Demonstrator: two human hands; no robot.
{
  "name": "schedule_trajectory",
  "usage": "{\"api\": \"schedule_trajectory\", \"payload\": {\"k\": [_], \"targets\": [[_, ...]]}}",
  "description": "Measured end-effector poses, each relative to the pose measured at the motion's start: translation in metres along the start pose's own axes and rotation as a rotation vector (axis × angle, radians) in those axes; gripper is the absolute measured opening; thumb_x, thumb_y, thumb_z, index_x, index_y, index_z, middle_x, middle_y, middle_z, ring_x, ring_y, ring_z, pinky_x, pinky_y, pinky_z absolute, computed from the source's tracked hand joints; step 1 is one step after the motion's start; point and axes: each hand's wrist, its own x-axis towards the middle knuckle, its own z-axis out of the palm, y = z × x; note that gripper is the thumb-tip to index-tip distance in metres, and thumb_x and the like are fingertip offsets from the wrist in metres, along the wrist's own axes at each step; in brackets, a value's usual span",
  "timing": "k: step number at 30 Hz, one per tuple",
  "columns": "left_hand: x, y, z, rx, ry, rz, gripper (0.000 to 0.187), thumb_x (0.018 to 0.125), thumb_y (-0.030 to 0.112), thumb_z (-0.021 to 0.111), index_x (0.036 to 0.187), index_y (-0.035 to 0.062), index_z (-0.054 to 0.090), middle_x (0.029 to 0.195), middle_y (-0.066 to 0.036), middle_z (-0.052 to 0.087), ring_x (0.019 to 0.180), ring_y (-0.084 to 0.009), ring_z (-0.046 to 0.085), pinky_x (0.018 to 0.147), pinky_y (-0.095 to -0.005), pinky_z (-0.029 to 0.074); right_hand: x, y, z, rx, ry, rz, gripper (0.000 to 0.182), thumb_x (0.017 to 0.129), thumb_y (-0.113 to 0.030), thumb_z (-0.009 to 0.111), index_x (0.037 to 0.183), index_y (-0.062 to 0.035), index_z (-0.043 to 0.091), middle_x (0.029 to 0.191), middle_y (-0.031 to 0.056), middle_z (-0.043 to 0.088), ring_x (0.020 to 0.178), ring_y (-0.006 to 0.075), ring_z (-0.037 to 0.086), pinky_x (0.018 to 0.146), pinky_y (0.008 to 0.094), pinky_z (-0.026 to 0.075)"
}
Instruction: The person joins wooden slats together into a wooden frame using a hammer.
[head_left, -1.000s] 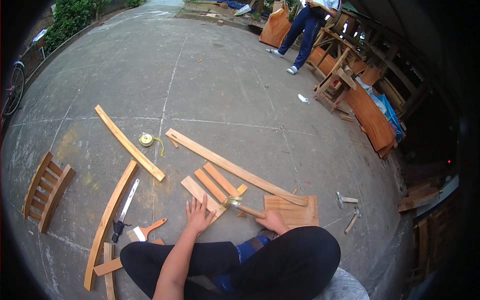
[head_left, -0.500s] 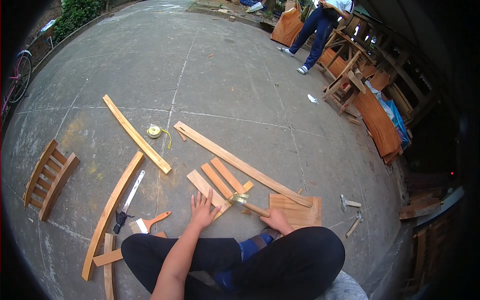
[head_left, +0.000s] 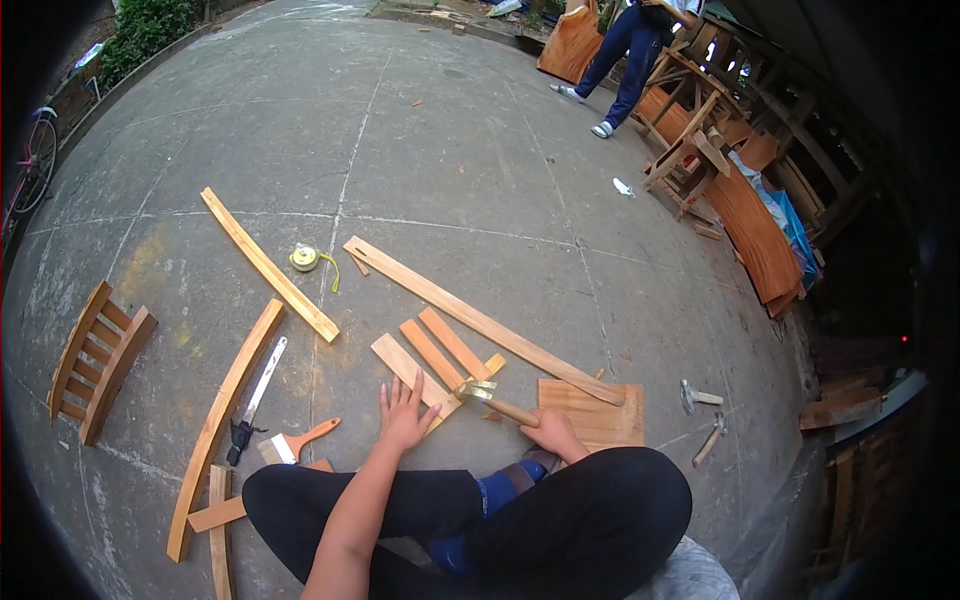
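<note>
Concrete floor (head_left: 460, 190); paintbrush (head_left: 294, 444) near left hand (head_left: 405, 415), tape measure (head_left: 304, 258) beyond.

A: Lighting as inspected?
B: Lit by soft, diffuse daylight, from out of frame; even across the concrete floor (head_left: 450, 160), with faint shadows only.

A: Dark areas?
B: Down the right side, sunk to near-black, pierced by one red light (head_left: 905, 339). Little detail in the black trousers (head_left: 585, 515).

A: Glare?
B: Minor; a pale glint on the hammer head (head_left: 476, 389).

A: Focus and geometry?
B: Crisp at the left hand (head_left: 405, 412), softer towards the upper right. Bowed like a fisheye, rounded off in black at the corners.
</note>
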Motion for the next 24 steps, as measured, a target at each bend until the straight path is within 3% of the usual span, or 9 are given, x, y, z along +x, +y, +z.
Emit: {"api": "schedule_trajectory", "payload": {"k": [24], "targets": [[-0.0002, 0.0025, -0.0024, 0.01, -0.022, -0.026, 0.093, 0.106, 0.066, 0.048, 0.176, 0.0158, 0.012, 0.174, -0.023, 0.033, 0.167, -0.0416, 0.014, 0.134, -0.0579, -0.003, -0.0042, -0.0006, -0.0017, 0.008, -0.012, 0.002, 0.033, 0.09, -0.041, 0.076, 0.109, -0.013, 0.079, 0.098, 0.0205, 0.078, 0.097, 0.0429, 0.075, 0.086, 0.0536, 0.057]]}}
